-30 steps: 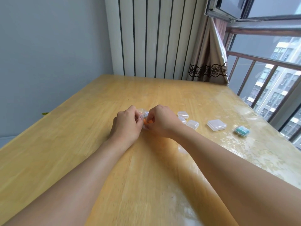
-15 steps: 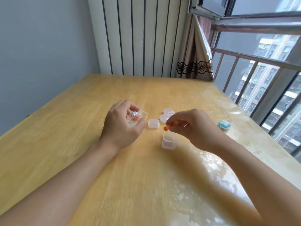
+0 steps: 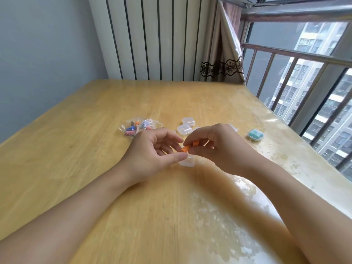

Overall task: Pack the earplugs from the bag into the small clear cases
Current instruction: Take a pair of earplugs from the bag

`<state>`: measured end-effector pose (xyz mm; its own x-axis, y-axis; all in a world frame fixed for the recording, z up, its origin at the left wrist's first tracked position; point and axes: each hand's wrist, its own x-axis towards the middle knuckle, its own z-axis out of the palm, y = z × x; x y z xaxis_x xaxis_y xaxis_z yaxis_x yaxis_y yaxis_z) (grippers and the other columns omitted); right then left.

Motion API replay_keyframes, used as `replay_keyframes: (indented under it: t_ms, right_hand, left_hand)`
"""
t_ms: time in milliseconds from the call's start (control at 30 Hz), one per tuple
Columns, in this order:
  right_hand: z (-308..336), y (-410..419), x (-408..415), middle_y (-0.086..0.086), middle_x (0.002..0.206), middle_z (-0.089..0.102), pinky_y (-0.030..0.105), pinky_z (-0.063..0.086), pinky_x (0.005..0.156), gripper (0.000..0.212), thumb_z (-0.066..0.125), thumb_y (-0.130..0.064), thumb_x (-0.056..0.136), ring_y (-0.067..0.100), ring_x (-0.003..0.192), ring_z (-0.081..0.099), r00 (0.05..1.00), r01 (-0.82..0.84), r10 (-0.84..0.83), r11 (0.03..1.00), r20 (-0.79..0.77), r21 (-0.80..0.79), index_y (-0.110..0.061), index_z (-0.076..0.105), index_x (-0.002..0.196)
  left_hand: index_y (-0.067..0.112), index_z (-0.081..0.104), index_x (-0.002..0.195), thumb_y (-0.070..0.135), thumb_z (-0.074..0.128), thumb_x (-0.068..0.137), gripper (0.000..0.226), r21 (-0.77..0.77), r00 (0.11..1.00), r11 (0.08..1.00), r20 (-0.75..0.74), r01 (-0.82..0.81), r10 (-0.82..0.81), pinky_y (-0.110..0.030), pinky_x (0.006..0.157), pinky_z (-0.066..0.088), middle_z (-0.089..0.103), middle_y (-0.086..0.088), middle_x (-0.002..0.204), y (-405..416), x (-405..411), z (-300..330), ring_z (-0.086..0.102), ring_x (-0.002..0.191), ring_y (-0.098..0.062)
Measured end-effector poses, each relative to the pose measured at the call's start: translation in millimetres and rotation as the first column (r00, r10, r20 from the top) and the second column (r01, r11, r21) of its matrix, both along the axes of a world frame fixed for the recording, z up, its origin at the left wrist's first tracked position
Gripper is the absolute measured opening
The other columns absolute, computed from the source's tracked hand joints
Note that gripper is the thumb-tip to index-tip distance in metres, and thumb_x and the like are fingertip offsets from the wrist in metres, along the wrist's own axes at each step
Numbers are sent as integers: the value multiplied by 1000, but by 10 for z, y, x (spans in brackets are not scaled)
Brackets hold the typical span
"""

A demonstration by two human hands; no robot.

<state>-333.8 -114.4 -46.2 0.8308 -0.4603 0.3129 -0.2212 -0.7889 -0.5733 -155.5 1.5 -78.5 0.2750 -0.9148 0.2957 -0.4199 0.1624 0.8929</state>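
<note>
One case (image 3: 255, 135) at the far right looks filled, the bag (image 3: 137, 127) holds more earplugs, and the right hand (image 3: 215, 147) pinches orange earplugs (image 3: 190, 146) over an open case (image 3: 187, 161), its grip tight, while the left hand (image 3: 152, 151) hangs loose, holding nothing.

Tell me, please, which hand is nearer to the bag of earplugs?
Left. The left hand lies just in front of the bag; the right hand is farther right, holding orange earplugs.

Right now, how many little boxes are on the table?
5 that I can see: two clear cases behind the hands, one clear case under the fingers, one peeking behind the right hand, and a teal-filled case right. More may be hidden.
</note>
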Motion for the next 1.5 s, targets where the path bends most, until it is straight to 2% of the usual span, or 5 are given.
replay_keyframes:
  t_ms: [200,433,600,933,1500]
  right_hand:
    - [-17,24,42,-3,81,71,20,53,62,10,75,-14,90,9,61,66,999,38,-32,990,-42,136,-17,79,98]
    - [68,-97,-69,7,83,72,42,60,85,18,73,-11,91,19,73,75,991,129,-132,849,-31,512,-13,77,109]
    - [63,-54,-36,13,74,74,28,60,65,26,82,-3,79,28,71,65,983,124,-184,757,27,642,11,68,96]
    - [3,48,17,4,65,73,19,48,54,12,83,-12,81,10,60,60,983,177,-179,829,-48,530,-2,76,81]
    - [-82,158,80,16,69,74,35,54,53,17,84,-24,81,13,52,59,971,240,-232,904,-66,354,-12,78,71]
  left_hand:
    - [12,76,94,5,75,85,12,-50,994,998,-108,-21,16,-25,68,58,78,-1,85,-37,-18,-15,72,76,-14]
    - [22,78,99,10,68,93,17,35,1000,999,9,23,-23,-15,74,49,78,6,89,-37,9,-35,68,82,-5]
    - [28,76,97,13,73,90,17,81,998,996,51,32,-36,-20,75,49,76,-2,91,-45,4,-48,67,83,-9]
    - [22,76,87,9,71,90,14,106,992,993,105,53,-64,-44,81,55,76,0,83,-29,-26,-46,71,84,-23]
    - [20,81,87,11,82,80,12,96,976,995,210,36,-56,-17,62,48,68,3,92,-12,-18,-41,58,65,-2]
